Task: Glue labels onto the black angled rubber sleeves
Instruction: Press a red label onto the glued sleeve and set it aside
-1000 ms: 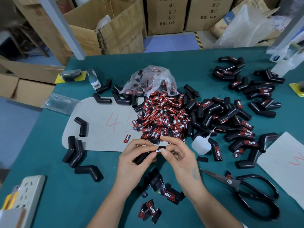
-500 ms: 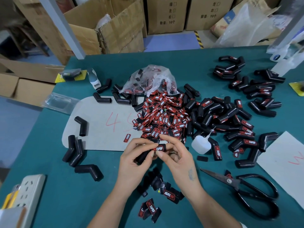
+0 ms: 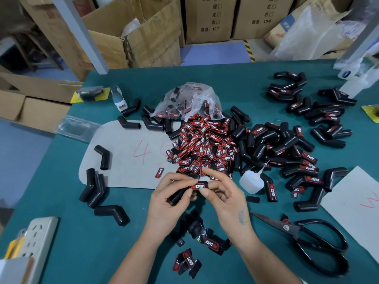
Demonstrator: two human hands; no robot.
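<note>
Above the green table (image 3: 67,232), the left hand (image 3: 166,203) grips a black angled rubber sleeve (image 3: 180,194) while the right hand's (image 3: 225,198) fingertips pinch its red-edged label (image 3: 199,185). Just behind lies the glossy label heap (image 3: 205,149); a white glue bottle (image 3: 251,182) and black scissors (image 3: 307,238) sit to the right.

black scissors (image 3: 303,240), power strip (image 3: 39,240), cardboard boxes (image 3: 143,35)

You worked at a table covered in teal cloth (image 3: 127,83). Beyond its far edge, brown cardboard boxes (image 3: 207,19) stood stacked on a blue floor (image 3: 213,54), one open-flapped box (image 3: 143,37) beside a grey post (image 3: 82,35). More boxes (image 3: 34,107) sat off the left edge. Hazard tape (image 3: 249,50) striped the floor.
</note>
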